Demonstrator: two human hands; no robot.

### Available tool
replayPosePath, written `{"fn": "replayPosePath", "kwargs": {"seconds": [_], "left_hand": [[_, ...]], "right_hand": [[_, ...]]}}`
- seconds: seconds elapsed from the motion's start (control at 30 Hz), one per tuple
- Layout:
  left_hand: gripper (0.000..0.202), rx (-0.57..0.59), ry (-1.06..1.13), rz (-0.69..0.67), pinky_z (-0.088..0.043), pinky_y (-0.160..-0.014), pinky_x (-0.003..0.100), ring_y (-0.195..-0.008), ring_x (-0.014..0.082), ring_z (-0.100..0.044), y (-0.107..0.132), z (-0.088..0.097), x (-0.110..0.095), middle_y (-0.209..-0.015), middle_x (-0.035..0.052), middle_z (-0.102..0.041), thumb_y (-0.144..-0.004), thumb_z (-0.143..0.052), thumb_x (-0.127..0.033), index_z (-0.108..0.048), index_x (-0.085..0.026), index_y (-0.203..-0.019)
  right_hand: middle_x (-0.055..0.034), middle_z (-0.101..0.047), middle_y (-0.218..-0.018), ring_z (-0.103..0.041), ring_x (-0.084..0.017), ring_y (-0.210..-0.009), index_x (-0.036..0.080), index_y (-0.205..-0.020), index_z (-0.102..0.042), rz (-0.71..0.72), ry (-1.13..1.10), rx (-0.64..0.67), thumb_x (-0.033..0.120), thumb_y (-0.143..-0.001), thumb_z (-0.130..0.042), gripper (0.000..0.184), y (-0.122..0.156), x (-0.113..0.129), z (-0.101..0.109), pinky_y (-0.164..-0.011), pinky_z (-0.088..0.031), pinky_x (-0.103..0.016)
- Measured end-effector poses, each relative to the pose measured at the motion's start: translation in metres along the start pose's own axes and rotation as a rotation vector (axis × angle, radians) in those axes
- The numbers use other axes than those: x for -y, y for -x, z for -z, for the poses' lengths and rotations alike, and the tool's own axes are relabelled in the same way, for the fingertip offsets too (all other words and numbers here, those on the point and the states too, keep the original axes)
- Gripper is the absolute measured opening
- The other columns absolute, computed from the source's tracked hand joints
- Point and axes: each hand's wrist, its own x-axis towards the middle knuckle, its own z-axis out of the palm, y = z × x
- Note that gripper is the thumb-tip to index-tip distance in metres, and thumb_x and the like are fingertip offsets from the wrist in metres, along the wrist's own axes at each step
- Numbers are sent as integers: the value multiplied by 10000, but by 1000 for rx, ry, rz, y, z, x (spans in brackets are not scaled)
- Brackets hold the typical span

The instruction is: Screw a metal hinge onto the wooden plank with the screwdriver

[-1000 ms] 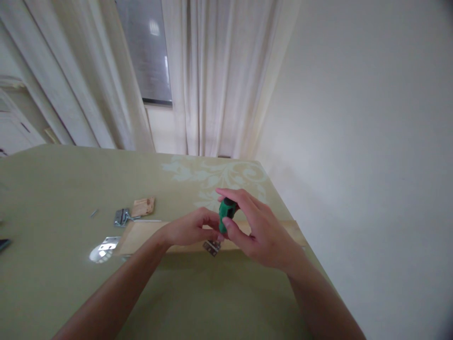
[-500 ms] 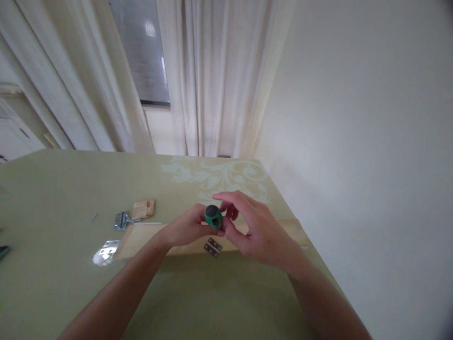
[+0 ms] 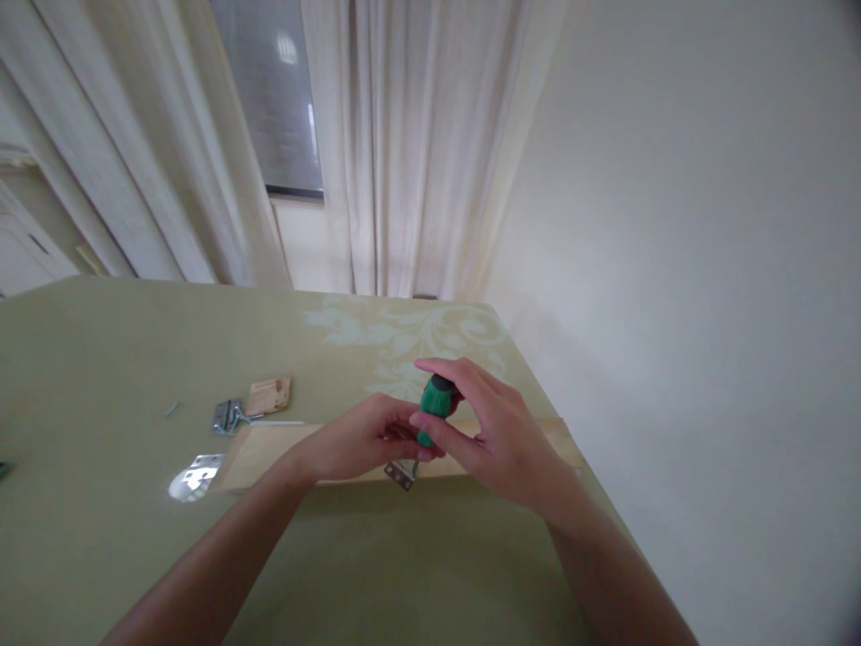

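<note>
A screwdriver point(image 3: 437, 399) with a green handle and a black end cap stands tilted over the wooden board point(image 3: 269, 449). My right hand point(image 3: 504, 431) is closed on its handle, thumb on the near side and index finger by the cap. My left hand point(image 3: 367, 435) has its fingers pinched together at the handle's lower end; the shaft and tip are hidden there. Just beneath the left fingertips, a metal hinge point(image 3: 402, 474) lies at the board's near edge, partly covered by the hand.
Left of the board, another hinge point(image 3: 227, 416) with screws against it lies near a small wood piece point(image 3: 269, 395). A shiny hinge point(image 3: 198, 475) and a loose screw point(image 3: 173, 409) are on the green table point(image 3: 121, 359). A wall point(image 3: 706, 314) borders the right side.
The screwdriver has shifted slightly right and leaned over, so more of its green handle shows. My right hand has closed on it, and my left fingers now cover part of the hinge.
</note>
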Motion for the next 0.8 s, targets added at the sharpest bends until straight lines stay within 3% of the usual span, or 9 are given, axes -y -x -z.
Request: {"fn": "replayPosePath", "kwargs": {"seconds": [0.17,0.8], "left_hand": [[120,3,4,-3,-577,-789,271,-862,174,-728,-1,2,1,-928,23,-801,-946,-730,-239,-782,-170,-1028],[112,1,-84,9,-549,-753,262,-815,168,-671,-2,1,2,-874,12,-755,-932,-705,-269,-738,-161,-936]], "right_hand": [[-18,-684,-1054,-643,-161,-915,268,-1451,-529,-2,5,-12,284,-1046,-692,437,-1,1,0,-864,-563,-320],[-44,-695,-1088,-660,-194,-962,259,-1464,-523,-7,32,42,287,-1047,-687,449,-2,-2,-1,-886,-563,-360]]}}
